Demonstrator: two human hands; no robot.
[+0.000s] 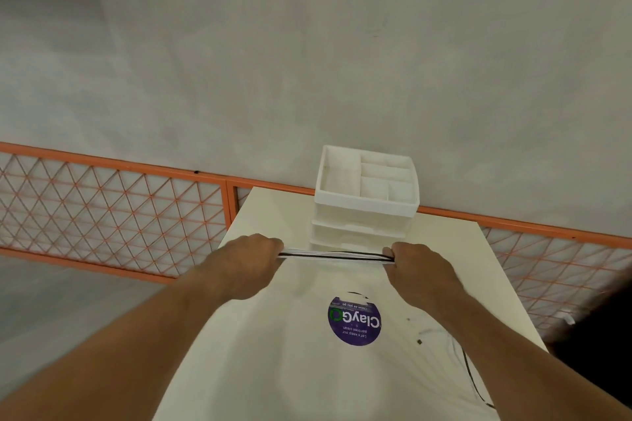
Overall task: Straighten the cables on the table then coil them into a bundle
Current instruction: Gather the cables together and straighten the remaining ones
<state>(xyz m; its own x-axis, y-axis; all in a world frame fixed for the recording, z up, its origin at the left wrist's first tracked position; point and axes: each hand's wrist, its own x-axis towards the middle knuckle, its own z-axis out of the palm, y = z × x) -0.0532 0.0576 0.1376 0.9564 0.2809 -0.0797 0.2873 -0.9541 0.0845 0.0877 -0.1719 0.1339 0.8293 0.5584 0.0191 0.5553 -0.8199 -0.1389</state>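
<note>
1. While the cables (335,255) are pulled taut near the tabletop's (273,335) far edge, clenched in the left hand (249,256) and right hand (420,267), straightening is judged underway.
2. Coiling is judged not yet begun.

1. A round purple sticker (354,321) is seen on the white table (273,335). It is turned upside down to the camera.
2. The brand name "ClayGo" is printed across the sticker's middle in large white letters. The last letter is drawn as a green ring.
3. The line "Clean as you go" is printed in small pale letters along the sticker's far edge.
4. The words "Let's keep our pantries clean" are printed in small letters, in two lines, along the sticker's near edge.
</note>
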